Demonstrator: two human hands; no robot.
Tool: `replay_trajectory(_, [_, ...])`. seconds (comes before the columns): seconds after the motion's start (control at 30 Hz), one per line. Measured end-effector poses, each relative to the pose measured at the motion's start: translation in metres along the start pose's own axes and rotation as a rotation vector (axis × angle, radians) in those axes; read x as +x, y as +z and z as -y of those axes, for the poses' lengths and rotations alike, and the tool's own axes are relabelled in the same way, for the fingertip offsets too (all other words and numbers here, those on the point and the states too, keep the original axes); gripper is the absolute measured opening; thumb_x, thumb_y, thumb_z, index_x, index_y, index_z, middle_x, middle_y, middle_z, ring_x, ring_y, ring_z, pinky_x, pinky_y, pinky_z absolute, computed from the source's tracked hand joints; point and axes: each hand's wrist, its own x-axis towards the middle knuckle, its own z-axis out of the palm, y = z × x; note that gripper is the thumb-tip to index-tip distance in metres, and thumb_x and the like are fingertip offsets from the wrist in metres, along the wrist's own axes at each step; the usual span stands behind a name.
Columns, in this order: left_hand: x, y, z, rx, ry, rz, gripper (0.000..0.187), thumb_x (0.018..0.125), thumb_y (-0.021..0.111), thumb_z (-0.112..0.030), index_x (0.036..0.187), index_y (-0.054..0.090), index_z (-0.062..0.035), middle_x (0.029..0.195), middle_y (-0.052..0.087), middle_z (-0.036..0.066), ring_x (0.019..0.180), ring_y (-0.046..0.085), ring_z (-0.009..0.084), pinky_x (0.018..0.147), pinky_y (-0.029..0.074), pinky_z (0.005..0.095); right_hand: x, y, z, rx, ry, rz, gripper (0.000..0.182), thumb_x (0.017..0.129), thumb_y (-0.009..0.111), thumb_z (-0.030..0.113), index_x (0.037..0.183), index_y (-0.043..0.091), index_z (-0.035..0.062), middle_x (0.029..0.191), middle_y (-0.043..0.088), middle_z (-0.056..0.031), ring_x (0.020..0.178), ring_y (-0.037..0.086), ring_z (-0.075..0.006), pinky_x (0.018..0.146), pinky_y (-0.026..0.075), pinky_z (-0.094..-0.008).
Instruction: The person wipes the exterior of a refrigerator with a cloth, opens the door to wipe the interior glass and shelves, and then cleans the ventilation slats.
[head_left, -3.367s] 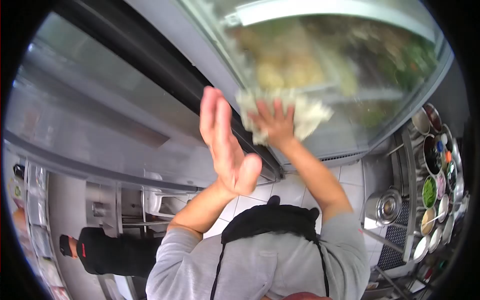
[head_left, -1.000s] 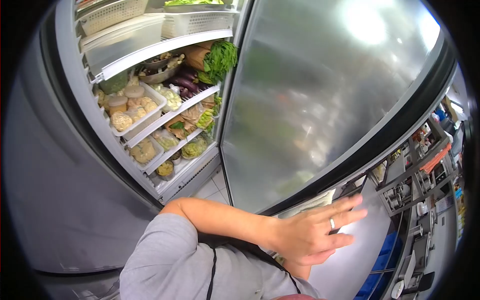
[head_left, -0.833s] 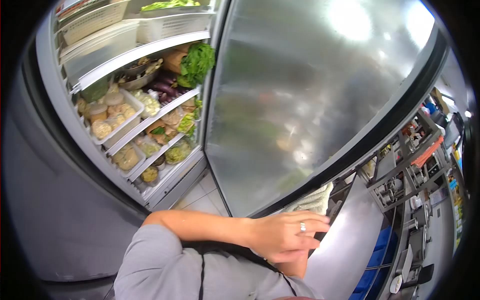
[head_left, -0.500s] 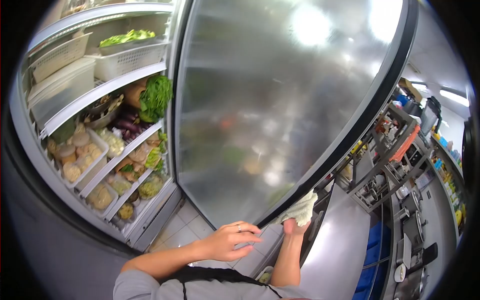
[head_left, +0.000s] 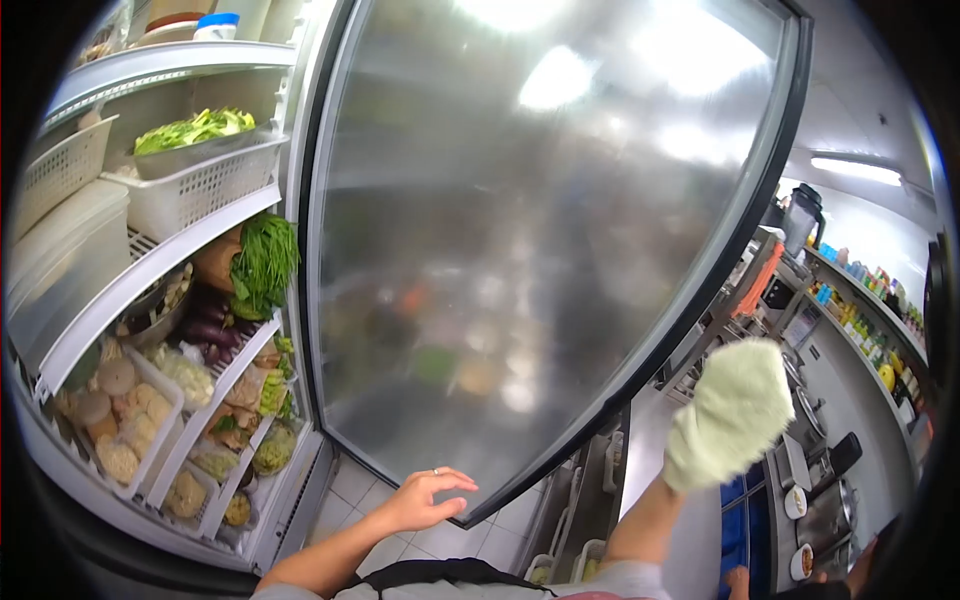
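A pale green cloth (head_left: 735, 415) covers my right hand, raised to the right of the glass door's lower edge. The cloth hides the fingers; it stands apart from the glass. My left hand (head_left: 428, 498), with a ring on one finger, is held near the bottom corner of the fridge door (head_left: 520, 260). Its fingers are stretched and the thumb is apart, with nothing in them. The door stands swung open, its glass hazy with reflections and smears.
The open fridge at left holds a white basket (head_left: 210, 185) of greens, eggplants (head_left: 207, 330), leafy bunches (head_left: 265, 265) and bagged produce. A steel counter (head_left: 645, 450) runs at right, with pots and bottle shelves (head_left: 880, 340) beyond. Another person's hand (head_left: 738, 582) shows at bottom right.
My right hand has risen with the cloth, up and right away from the door's lower edge. My left hand has shifted left and down. The view has turned right.
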Motion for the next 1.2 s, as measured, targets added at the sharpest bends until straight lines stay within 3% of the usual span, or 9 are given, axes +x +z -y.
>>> replay_trajectory(0.2, [-0.01,-0.035,0.012,0.008,0.029,0.017,0.029,0.085,0.069,-0.011,0.113,0.071,-0.006,0.112,0.07,0.013,0.105,0.067,0.0264,0.092,0.05,0.0358,0.13,0.208,-0.019,-0.748,-0.785,0.747,0.092,0.074,0.079,0.054,0.147,0.045,0.0119,0.154,0.029,-0.0313,0.145,0.021,-0.0482,0.115,0.027,-0.0538])
replay_trajectory(0.5, [-0.053,-0.07,0.049,-0.22,-0.099,-0.056,0.029,0.085,0.068,-0.006,0.113,0.07,-0.0032,0.115,0.069,0.013,0.103,0.067,0.0223,0.09,0.053,0.0327,0.034,0.249,-0.1,-0.856,-0.471,0.887,0.072,0.085,0.071,0.037,0.148,0.044,0.017,0.159,0.008,-0.0309,0.147,0.011,-0.0494,0.118,0.018,-0.0562])
replay_trajectory(0.67, [-0.071,-0.092,0.061,-0.371,-0.23,-0.139,0.026,0.088,0.066,-0.001,0.114,0.069,0.0005,0.115,0.068,0.013,0.105,0.065,0.0189,0.09,0.053,0.0317,-0.025,0.203,-0.103,-0.932,-0.613,1.295,0.064,0.086,0.063,0.056,0.142,0.052,0.0275,0.154,0.04,-0.0112,0.144,0.033,-0.0352,0.117,0.027,-0.0536])
replay_trajectory(0.73, [-0.077,-0.096,0.072,-0.392,-0.312,-0.154,0.027,0.088,0.065,-0.001,0.115,0.067,0.0032,0.116,0.068,0.012,0.107,0.064,0.0184,0.093,0.051,0.0305,0.03,0.217,-0.11,-1.067,-0.678,1.201,0.067,0.09,0.059,0.054,0.147,0.044,0.0231,0.154,0.04,-0.0111,0.143,0.035,-0.0341,0.117,0.029,-0.0509])
replay_trajectory(0.77, [-0.075,-0.095,0.077,-0.396,-0.279,-0.175,0.027,0.089,0.065,0.0,0.115,0.067,0.003,0.116,0.068,0.012,0.108,0.064,0.0186,0.093,0.05,0.0301,0.053,0.221,-0.123,-0.514,-0.046,1.059,0.066,0.093,0.052,0.052,0.146,0.046,0.0123,0.154,0.042,-0.0073,0.143,0.035,-0.0323,0.118,0.025,-0.0517])
replay_trajectory(0.8, [-0.072,-0.095,0.08,-0.397,-0.247,-0.203,0.027,0.089,0.065,0.0,0.116,0.067,0.0029,0.116,0.068,0.012,0.108,0.064,0.0188,0.094,0.049,0.0297,0.1,0.222,-0.152,-0.373,0.018,1.066,0.067,0.097,0.036,0.052,0.15,0.038,0.012,0.157,0.036,-0.0074,0.146,0.029,-0.0292,0.119,0.02,-0.0527])
replay_trajectory(0.93, [-0.064,-0.087,0.09,-0.438,-0.342,-0.259,0.026,0.09,0.064,-0.002,0.115,0.067,0.003,0.114,0.069,0.012,0.107,0.065,0.0183,0.093,0.049,0.0297,0.162,0.251,-0.141,-1.338,-0.809,0.635,0.068,0.096,0.051,0.038,0.152,0.03,0.0057,0.161,0.014,-0.024,0.144,0.01,-0.0568,0.119,0.015,-0.0579])
replay_trajectory(1.1, [-0.068,-0.075,0.125,-0.465,-0.403,-0.262,0.025,0.09,0.064,-0.005,0.114,0.067,0.0017,0.111,0.07,0.012,0.104,0.065,0.0182,0.091,0.051,0.0318,-0.071,0.22,-0.172,-1.056,-0.6,0.982,0.084,0.089,0.058,0.053,0.157,0.023,0.0173,0.163,0.012,-0.0196,0.149,0.011,-0.0457,0.119,-0.002,-0.0602])
replay_trajectory(1.2, [-0.075,-0.072,0.145,-0.424,-0.475,-0.266,0.025,0.09,0.063,-0.004,0.115,0.067,0.0012,0.11,0.07,0.011,0.103,0.065,0.0178,0.091,0.05,0.0318,-0.204,0.158,-0.179,-0.776,-0.682,1.514,0.067,0.089,0.06,0.042,0.151,0.038,0.029,0.157,0.031,-0.0147,0.147,0.022,-0.0394,0.118,0.018,-0.0609])
